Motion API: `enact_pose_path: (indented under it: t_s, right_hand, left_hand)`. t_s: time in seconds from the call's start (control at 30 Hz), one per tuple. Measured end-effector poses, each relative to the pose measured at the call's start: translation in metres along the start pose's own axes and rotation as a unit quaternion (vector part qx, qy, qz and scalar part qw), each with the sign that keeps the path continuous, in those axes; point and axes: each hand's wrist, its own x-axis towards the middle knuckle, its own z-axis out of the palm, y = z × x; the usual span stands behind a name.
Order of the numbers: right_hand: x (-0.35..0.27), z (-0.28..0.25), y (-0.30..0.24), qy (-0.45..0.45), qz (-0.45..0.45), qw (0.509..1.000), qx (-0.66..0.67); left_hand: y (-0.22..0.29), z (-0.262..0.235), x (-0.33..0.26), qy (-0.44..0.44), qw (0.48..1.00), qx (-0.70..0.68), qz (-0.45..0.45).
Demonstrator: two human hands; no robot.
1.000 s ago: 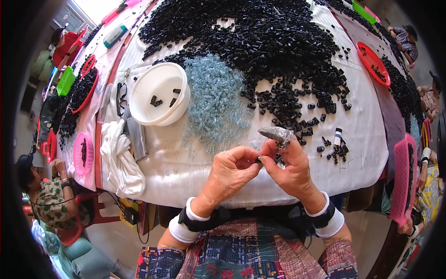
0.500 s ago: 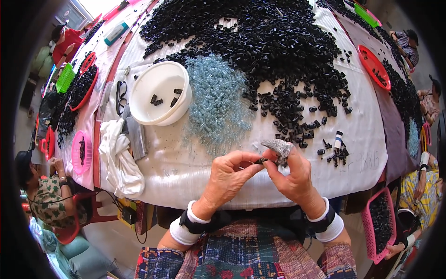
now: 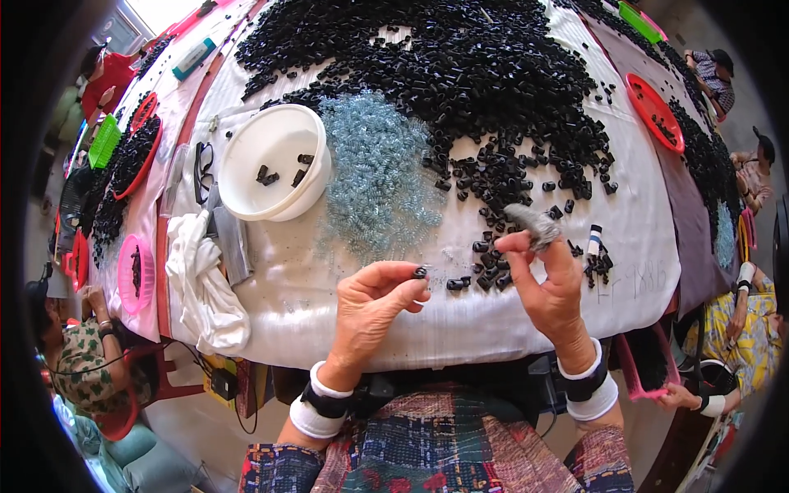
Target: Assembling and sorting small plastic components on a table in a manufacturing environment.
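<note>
My left hand (image 3: 370, 312) pinches a small black plastic part (image 3: 420, 272) between thumb and fingertips, over the white cloth. My right hand (image 3: 546, 287) is to the right, thumb and fingers slightly apart, beside loose black tubular pieces (image 3: 491, 271). A grey wrapping (image 3: 532, 226) covers one of its fingers, and I make out nothing held there. Two black pieces (image 3: 458, 283) lie between my hands. Beyond my left hand spreads a pile of pale blue coil springs (image 3: 374, 172). A white bowl (image 3: 316, 193) with a few black pieces inside stands left of the springs.
A large heap of black pieces (image 3: 460, 74) covers the table's far side. Left of the bowl are eyeglasses (image 3: 203, 172) and a crumpled white cloth (image 3: 197, 279). A small white bottle (image 3: 594, 238) stands at right. People (image 3: 86, 353) sit at neighbouring tables.
My hands have drawn apart: the left went left with the black part, the right moved right and away toward the loose pieces. Two black pieces now lie on the cloth between them.
</note>
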Motion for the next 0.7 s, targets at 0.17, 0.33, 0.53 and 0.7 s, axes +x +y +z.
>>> enact_pose_path:
  t_s: [0.17, 0.33, 0.53, 0.7]
  right_hand:
    - [-0.009, 0.003, 0.006, -0.053, -0.022, 0.996, -0.068]
    - [-0.017, 0.017, 0.003, -0.133, -0.129, 0.969, -0.163]
    - [-0.019, 0.024, 0.005, -0.146, -0.137, 0.962, -0.186]
    - [-0.018, 0.029, 0.007, -0.12, -0.139, 0.96, -0.212]
  left_hand:
    - [-0.003, -0.006, -0.004, 0.002, 1.0, -0.02, -0.013]
    - [-0.003, -0.004, -0.007, -0.009, 1.0, -0.022, -0.021]
    - [-0.002, -0.002, -0.007, -0.034, 0.999, -0.025, -0.03]
    - [-0.006, -0.003, -0.006, -0.032, 0.999, -0.017, -0.029]
